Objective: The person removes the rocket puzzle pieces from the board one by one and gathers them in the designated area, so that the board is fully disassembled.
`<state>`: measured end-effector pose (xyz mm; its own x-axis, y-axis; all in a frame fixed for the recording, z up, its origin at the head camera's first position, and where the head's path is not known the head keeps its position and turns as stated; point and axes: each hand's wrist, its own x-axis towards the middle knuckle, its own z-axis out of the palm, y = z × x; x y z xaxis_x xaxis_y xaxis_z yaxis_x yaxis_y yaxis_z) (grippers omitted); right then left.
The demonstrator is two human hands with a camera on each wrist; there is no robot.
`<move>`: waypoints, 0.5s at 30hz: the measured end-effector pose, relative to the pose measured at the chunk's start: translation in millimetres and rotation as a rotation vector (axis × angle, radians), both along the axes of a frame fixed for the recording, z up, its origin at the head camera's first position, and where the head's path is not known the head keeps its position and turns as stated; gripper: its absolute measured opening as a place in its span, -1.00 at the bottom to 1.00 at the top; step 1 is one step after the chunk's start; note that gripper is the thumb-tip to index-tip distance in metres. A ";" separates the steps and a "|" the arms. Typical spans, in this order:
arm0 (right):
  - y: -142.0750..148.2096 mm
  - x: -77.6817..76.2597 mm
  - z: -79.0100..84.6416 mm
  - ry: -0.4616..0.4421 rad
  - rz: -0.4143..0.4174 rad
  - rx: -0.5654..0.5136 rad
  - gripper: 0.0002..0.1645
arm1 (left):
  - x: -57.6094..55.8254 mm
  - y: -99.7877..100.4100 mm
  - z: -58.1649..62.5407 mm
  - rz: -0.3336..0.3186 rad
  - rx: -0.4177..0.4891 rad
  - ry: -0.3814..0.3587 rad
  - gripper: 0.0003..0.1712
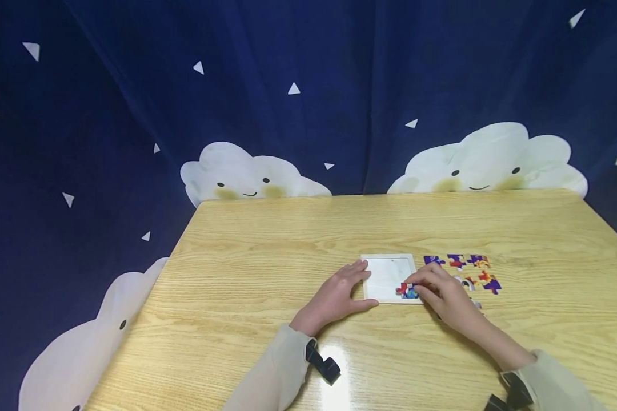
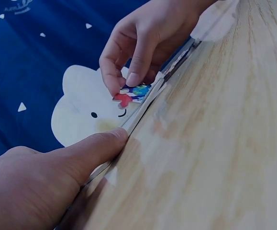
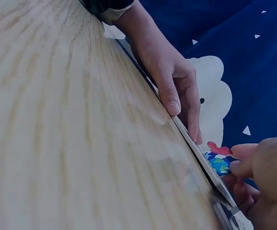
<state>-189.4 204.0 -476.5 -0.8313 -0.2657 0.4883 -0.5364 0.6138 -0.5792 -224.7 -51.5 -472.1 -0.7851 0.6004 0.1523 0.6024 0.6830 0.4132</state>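
Observation:
A white puzzle tray [image 1: 385, 278] with a raised rim lies flat on the table. My left hand [image 1: 339, 292] rests at its left side, fairly straight fingers on the left rim and thumb along the near edge. In its near right corner sits a jigsaw puzzle piece [image 1: 407, 291] in red, white, blue and green. My right hand [image 1: 449, 299] pinches that piece between thumb and index finger, as the left wrist view shows. Both wrist views catch the piece [image 2: 133, 94] tilted slightly over the tray's rim [image 3: 195, 149].
Several loose puzzle pieces [image 1: 456, 261] lie right of the tray, some partly hidden behind my right hand. The wooden table [image 1: 267, 245] ends at a dark blue curtain [image 1: 308, 45] with white clouds. Black straps [image 1: 323, 361] circle both wrists.

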 end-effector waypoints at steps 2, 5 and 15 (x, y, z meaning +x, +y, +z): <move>0.8 -0.4 0.4 -0.023 -0.009 -0.002 -0.66 | 0.0 0.0 -0.1 -0.001 0.002 0.001 -0.24; 1.6 -0.4 1.6 -0.045 -0.010 -0.020 -0.68 | -0.3 0.0 -0.5 -0.004 0.002 0.004 -0.24; 2.8 3.3 5.3 -0.063 0.001 -0.064 -0.69 | -1.1 -0.3 -1.8 -0.005 0.005 -0.004 -0.24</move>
